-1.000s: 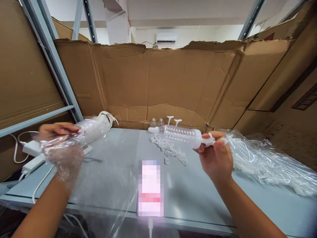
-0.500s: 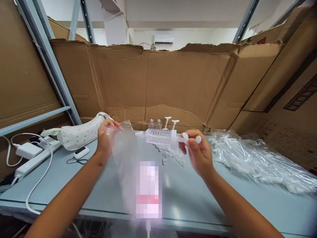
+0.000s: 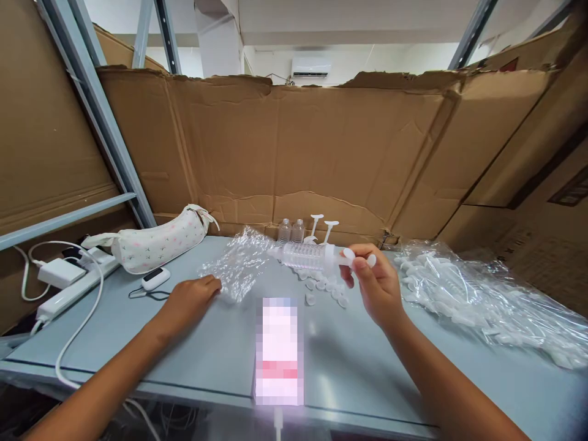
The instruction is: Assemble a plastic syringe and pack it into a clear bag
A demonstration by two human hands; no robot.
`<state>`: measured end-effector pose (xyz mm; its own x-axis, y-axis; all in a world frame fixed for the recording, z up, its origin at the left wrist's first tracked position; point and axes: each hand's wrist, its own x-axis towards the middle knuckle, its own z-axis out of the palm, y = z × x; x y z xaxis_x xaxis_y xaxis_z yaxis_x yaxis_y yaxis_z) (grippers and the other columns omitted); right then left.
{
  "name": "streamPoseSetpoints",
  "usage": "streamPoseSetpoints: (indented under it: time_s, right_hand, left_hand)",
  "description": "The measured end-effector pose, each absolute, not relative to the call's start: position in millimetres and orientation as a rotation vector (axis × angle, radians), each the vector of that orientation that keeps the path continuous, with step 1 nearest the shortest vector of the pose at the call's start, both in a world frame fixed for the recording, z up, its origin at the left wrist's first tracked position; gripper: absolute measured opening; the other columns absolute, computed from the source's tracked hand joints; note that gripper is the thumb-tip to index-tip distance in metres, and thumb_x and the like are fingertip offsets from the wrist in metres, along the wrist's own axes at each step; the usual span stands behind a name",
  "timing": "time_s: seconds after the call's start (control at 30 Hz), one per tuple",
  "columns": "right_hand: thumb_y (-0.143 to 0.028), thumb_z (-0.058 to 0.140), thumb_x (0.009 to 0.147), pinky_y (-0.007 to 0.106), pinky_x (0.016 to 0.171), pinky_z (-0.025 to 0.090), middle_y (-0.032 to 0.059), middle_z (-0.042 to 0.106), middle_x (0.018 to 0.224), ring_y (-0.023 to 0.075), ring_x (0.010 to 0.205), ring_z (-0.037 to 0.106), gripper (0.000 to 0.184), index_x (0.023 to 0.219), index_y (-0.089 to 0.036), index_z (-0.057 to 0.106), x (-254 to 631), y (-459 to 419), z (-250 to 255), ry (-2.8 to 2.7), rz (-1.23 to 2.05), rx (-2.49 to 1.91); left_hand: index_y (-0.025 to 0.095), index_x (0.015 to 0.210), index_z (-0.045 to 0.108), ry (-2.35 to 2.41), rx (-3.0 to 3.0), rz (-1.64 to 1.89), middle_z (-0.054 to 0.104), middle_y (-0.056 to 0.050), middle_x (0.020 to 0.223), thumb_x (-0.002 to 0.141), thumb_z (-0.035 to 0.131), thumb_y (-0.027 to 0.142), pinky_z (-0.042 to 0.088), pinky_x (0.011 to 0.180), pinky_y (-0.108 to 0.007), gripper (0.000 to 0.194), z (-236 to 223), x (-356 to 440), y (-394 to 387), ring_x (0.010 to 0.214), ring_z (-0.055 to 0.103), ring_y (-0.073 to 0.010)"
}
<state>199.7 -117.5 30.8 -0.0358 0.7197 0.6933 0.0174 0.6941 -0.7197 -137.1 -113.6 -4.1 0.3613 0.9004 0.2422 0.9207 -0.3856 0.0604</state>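
Observation:
My right hand (image 3: 373, 283) is closed around the plunger end of a clear ribbed plastic syringe-like tube (image 3: 307, 255), holding it level above the grey table (image 3: 367, 361). Under the tube lie several small white caps (image 3: 324, 288). My left hand (image 3: 190, 299) rests low on the table with its fingers on the edge of a crumpled clear plastic bag (image 3: 239, 263); whether it pinches the bag or only touches it is unclear.
A phone (image 3: 278, 350) lies near the front edge, cable attached. A floral pouch (image 3: 158, 243), a small white device (image 3: 155, 278) and a power strip with chargers (image 3: 59, 288) sit at left. Two small bottles (image 3: 291, 231) and two plungers (image 3: 321, 226) stand at the back. A heap of bagged plastic parts (image 3: 478, 294) fills the right. Cardboard walls surround the table.
My left hand swung in from the far left with the clear bag, rose toward the tube, then dropped to the table with the bag. The right hand drew the tube slightly leftward.

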Motion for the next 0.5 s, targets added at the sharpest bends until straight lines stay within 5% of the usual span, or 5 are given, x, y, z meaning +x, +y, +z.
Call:
streamPoseSetpoints:
  time_s: [0.27,0.5]
  right_hand:
    - [-0.041,0.047,0.091,0.023,0.047,0.034,-0.0035,0.049,0.060,0.0094,0.051,0.041,0.022,0.085,-0.021,0.054,203,-116,28,-1.603,0.626,-0.699]
    - [-0.046,0.049,0.089,0.022,0.048,0.033,-0.0035,0.049,0.062,0.0096,0.055,0.042,0.026,0.088,-0.022,0.056,206,-109,27,-1.516,0.691,-0.589]
  left_hand:
    - [0.018,0.074,0.061,-1.913,-2.710,-0.167,0.066,-0.005,0.083,0.074,0.044,0.017,0.039,0.067,-0.029,0.017,16,-141,-121,0.077,0.060,-0.0203]
    - [0.021,0.082,0.057,-1.539,-2.263,-0.882,0.064,-0.003,0.090,0.079,0.042,0.015,0.044,0.079,-0.033,0.016,42,-157,-134,0.086,0.060,-0.0208]
